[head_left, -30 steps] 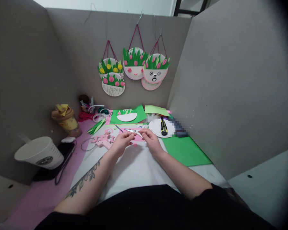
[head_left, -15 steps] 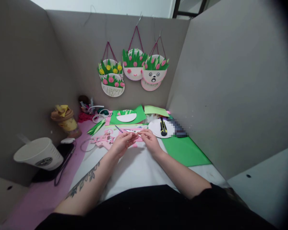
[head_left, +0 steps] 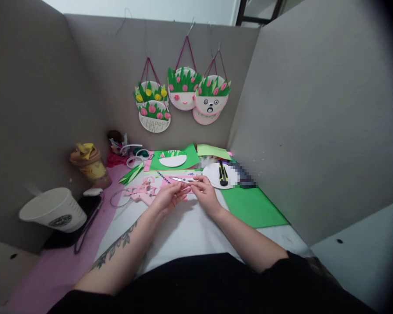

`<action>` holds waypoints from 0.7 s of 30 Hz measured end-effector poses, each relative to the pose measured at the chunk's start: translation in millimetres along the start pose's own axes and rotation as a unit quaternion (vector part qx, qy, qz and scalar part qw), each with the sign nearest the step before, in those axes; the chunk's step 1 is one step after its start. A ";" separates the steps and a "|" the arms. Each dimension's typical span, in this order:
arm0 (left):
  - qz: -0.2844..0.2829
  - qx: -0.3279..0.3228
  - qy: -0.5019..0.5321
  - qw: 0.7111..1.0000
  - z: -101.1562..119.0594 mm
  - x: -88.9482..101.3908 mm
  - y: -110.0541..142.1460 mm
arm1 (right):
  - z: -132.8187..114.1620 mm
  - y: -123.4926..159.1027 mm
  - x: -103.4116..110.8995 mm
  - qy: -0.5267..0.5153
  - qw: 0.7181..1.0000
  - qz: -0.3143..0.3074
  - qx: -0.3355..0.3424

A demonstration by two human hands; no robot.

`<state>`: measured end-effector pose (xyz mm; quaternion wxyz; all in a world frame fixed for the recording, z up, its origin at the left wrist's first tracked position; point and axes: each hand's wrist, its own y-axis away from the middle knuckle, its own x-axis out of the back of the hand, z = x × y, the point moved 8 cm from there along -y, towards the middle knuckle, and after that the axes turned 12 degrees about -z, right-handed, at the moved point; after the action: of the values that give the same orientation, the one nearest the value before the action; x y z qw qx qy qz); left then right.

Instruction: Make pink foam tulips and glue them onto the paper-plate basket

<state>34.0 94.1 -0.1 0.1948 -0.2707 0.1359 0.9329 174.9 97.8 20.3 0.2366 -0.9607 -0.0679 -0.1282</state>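
My left hand and my right hand meet fingertip to fingertip over the middle of the table. Both are closed in a pinch on something too small to make out. Just beyond the fingers lies a pair of scissors, its blades pointing left and its handles partly hidden by my right hand. Pink paper lies under the scissors. To the left of my left hand is a pink glue gun. Behind my hands, a half paper plate with green paper leaves rests on a green sheet.
A yellow and black utility knife lies on a white paper plate at right, beside green paper. At left stand a white cup and a brown-topped cup. Decorated plates hang on the grey back partition.
My fingers have shifted slightly, and more of the scissors shows behind them. Both hands stay together in nearly the same place.
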 end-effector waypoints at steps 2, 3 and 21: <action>0.005 0.005 0.009 1.000 -1.6 0.0 -0.1 | -0.6 0.7 -0.5 0.016 1.000 0.001 0.006; 0.005 0.006 0.010 1.000 -2.0 -0.3 -0.1 | -0.9 0.9 -0.7 0.024 1.000 0.002 0.008; -0.019 -0.050 -0.128 0.990 4.5 -2.6 0.4 | -1.4 -1.8 3.0 0.009 1.000 0.009 -0.001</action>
<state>33.8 94.6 5.1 0.2145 -0.1605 0.0582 0.9617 177.2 98.9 23.1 0.2371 -0.9604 -0.0573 -0.1350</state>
